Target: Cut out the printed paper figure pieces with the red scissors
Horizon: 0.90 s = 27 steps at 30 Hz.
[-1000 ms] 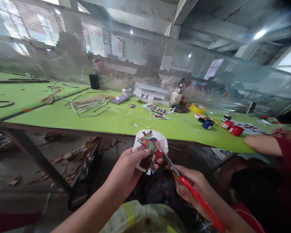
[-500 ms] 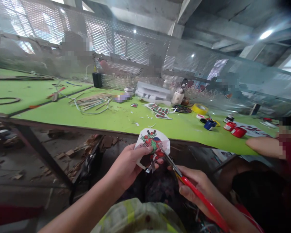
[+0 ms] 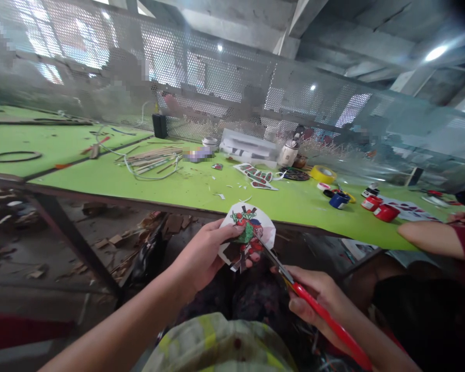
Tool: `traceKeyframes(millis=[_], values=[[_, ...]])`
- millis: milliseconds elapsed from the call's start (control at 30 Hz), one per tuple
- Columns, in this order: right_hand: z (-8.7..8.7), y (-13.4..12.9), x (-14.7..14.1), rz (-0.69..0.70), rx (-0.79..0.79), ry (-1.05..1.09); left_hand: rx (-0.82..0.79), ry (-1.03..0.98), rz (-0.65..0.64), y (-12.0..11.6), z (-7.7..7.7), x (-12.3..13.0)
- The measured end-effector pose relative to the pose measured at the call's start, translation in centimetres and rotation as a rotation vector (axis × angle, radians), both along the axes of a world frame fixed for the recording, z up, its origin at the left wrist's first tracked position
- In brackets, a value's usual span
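Observation:
Pinched between the thumb and fingers of my left hand [image 3: 205, 253] is a white paper cutout [image 3: 269, 233] with a painted figure in red, green and blue. It is held up just in front of the table edge, above my lap. My right hand [image 3: 313, 292] grips red-handled scissors [image 3: 325, 318]. Their metal blades point up and left, with the tips at the painted figure near the middle of the paper. Whether the blades are apart at the tips is too small to tell. My left fingers behind the paper are hidden.
On the green table [image 3: 201, 191] lie thin wooden sticks [image 3: 151, 159], painted paper pieces [image 3: 258, 176], yellow tape [image 3: 323, 173], a blue paint jar [image 3: 338, 200] and red paint jars [image 3: 386, 212]. A co-worker's arm [image 3: 430, 237] rests at the right edge. A mesh screen [image 3: 209, 98] stands behind.
The view has shifted slightly. The paper in my left hand is turned a little, and the scissors stay at the figure. More of the co-worker's arm and hand shows at the right.

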State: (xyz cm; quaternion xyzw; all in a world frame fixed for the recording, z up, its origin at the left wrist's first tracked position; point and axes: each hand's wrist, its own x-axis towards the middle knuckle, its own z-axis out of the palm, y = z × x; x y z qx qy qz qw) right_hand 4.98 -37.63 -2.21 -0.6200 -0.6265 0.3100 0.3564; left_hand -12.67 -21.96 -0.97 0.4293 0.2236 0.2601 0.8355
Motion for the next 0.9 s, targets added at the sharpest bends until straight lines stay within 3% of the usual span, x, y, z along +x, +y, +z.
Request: traceKeyframes(millis=[433,900], values=[[0.7,0.1,0.6,0.062,0.000,-0.046,0.053,0.050,-0.059,0.9,0.7,0.3],[0.4,-0.2,1.1,0.077,0.019,-0.103,0.030,0.072,-0.116,1.3,1.2,0.7]])
